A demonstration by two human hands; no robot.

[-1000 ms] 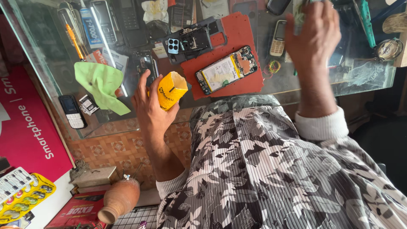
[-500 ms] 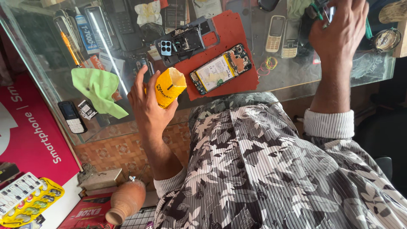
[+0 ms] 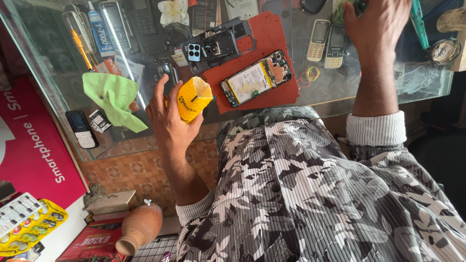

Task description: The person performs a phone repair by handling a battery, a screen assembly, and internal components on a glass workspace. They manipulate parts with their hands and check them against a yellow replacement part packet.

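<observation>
Fingers of the left hand wrap around a yellow packet with a torn-open top, holding it upright just in front of the red mat that lies on the glass counter. The thumb and fingers grasp the packet's lower half, and its open mouth points up toward the mat's near edge.

On the red mat rests an opened smartphone, its back removed so the pale battery and circuit board show. At the mat's far left corner sits a dark phone back cover with a pale blue camera block.

To the right of the mat, the right hand reaches over the counter near a green cloth-like object; whether it grips anything cannot be told. Between this hand and the mat lie two keypad phones side by side, with coloured rubber bands just in front of them.

Left of the mat, a light green cloth lies crumpled on the glass.
</observation>
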